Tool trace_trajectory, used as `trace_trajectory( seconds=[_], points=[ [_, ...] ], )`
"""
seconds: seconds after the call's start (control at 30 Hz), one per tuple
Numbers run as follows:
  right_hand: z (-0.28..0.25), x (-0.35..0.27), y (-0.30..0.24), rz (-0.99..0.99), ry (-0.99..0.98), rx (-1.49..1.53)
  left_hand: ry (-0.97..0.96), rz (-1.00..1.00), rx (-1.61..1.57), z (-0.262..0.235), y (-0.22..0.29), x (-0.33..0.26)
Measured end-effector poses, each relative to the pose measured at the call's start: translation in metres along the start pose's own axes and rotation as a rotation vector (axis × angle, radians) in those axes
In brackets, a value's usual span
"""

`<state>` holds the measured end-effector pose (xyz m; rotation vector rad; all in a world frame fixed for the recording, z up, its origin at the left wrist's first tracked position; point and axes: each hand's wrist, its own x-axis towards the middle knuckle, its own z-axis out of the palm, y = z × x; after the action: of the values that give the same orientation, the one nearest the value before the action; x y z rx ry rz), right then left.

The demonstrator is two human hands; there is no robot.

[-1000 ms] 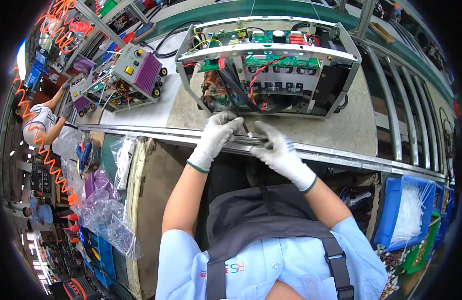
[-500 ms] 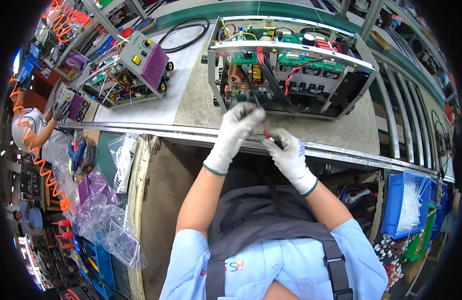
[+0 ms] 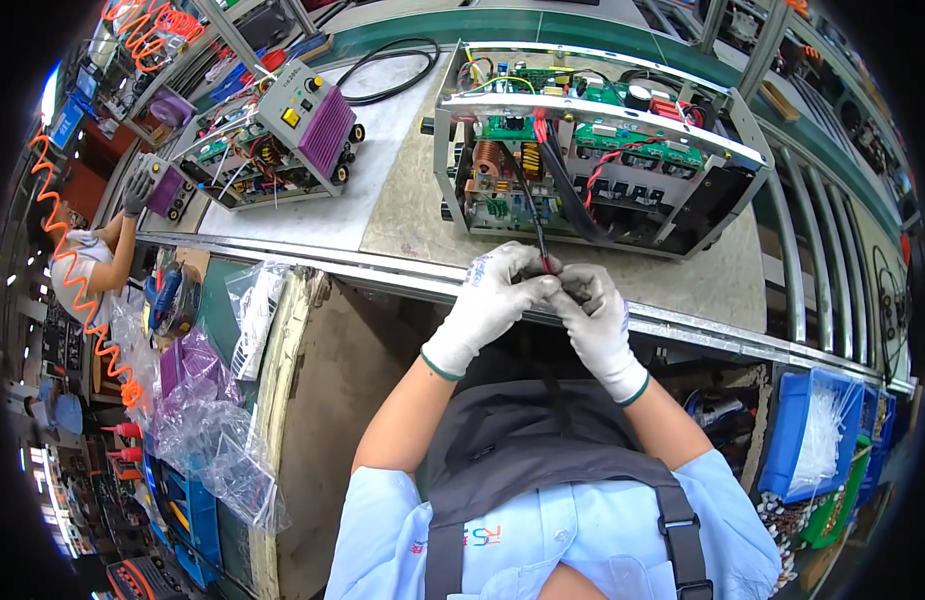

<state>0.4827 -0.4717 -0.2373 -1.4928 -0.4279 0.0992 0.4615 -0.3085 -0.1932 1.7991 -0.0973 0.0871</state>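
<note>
An open-framed electrical unit [image 3: 603,150] with green circuit boards, a copper coil and bundled wires stands on the bench in front of me. From it a thin black-and-red cable [image 3: 544,240] runs down to my hands, which meet just off the bench's front edge. My left hand [image 3: 495,300], in a white glove, is closed with the cable pinched at its fingertips. Close against it, my gloved right hand [image 3: 598,325] is also closed, its bent fingers at the cable's lower part. The cable's end is hidden between the fingers.
Left on the bench stands a smaller unit with a purple side [image 3: 328,135], a coiled black cable [image 3: 393,60] behind it. Steel rollers [image 3: 818,250] lie right. A blue bin of white ties [image 3: 818,435] sits lower right, plastic bags [image 3: 218,430] left. A co-worker [image 3: 93,260] works far left.
My hands have drawn together at the cable, the left lower and rightward, the right slightly right. The bench has shifted a little right and down in view. The co-worker's gloved hand has risen.
</note>
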Motion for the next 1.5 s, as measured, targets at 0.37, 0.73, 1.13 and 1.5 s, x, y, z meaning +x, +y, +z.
trace_trajectory(
  seconds=[0.37,0.73,1.13,1.5],
  points=[
    [-0.022,0.047,-0.029,-0.422,-0.033,-0.639,0.456,0.261,0.174,-0.029,0.010,0.059],
    [-0.022,0.065,-0.063,-0.052,-0.261,0.024,0.003,0.112,0.665,-0.014,0.034,0.022],
    [0.053,0.084,-0.103,-0.083,-0.280,0.216,0.237,0.321,0.426,-0.025,0.023,-0.004],
    [-0.041,0.066,-0.130,-0.544,0.078,0.055,0.265,0.203,0.706,-0.040,0.009,0.064]
  ],
)
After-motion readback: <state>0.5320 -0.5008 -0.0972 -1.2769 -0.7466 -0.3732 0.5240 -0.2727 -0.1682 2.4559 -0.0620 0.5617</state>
